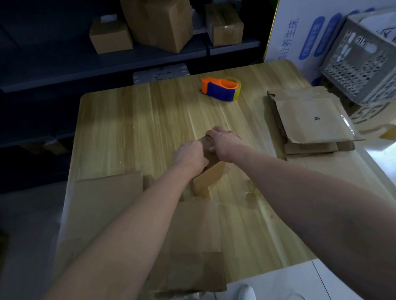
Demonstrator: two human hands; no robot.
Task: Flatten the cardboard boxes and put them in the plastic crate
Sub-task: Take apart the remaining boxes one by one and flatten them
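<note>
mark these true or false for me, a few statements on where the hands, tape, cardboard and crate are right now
1. Both hands, left hand and right hand, grip the small cardboard box mid-table. True.
2. The tape dispenser lies inside the plastic crate. False: it sits on the wooden table, at its far side.
3. A stack of flattened cardboard lies on the table's right side. True.
4. The crate stands at the table's left edge. False: it is at the far right, past the flattened stack.
5. The shelf behind holds cardboard boxes. True.
</note>
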